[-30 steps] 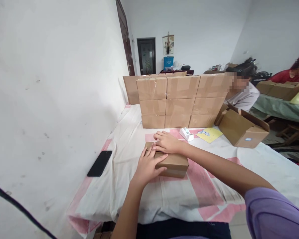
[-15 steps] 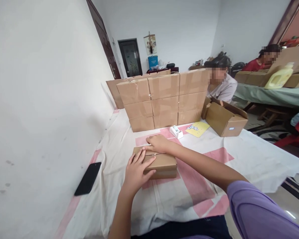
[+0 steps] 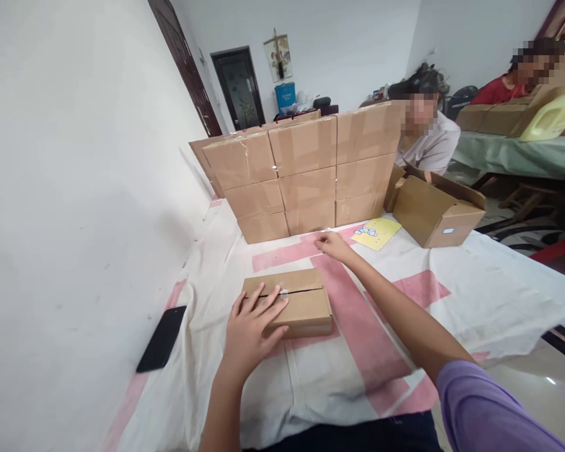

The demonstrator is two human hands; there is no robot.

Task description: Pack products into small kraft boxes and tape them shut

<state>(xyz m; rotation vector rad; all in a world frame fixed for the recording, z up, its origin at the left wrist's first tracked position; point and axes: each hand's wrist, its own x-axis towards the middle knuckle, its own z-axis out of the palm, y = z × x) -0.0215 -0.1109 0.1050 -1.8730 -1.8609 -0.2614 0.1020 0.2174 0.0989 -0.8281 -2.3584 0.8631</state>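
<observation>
A small flat cardboard box (image 3: 306, 304) lies on the white and pink cloth (image 3: 475, 282) in front of me, its top flaps closed along a seam. My left hand (image 3: 252, 326) rests flat on its near left part, fingers spread. My right hand (image 3: 333, 243) is stretched forward past the box, fingers curled down over the spot where a small white tape dispenser lay; the dispenser itself is hidden under the hand.
A wall of stacked sealed cartons (image 3: 306, 176) stands behind. An open carton (image 3: 433, 216) and a yellow card (image 3: 376, 232) lie at the right. A black phone (image 3: 161, 339) lies by the left wall. A seated person (image 3: 428, 141) is behind the cartons.
My right hand has left the top of the small box and reached forward onto the white dispenser. The left hand stays on the box. The view has shifted.
</observation>
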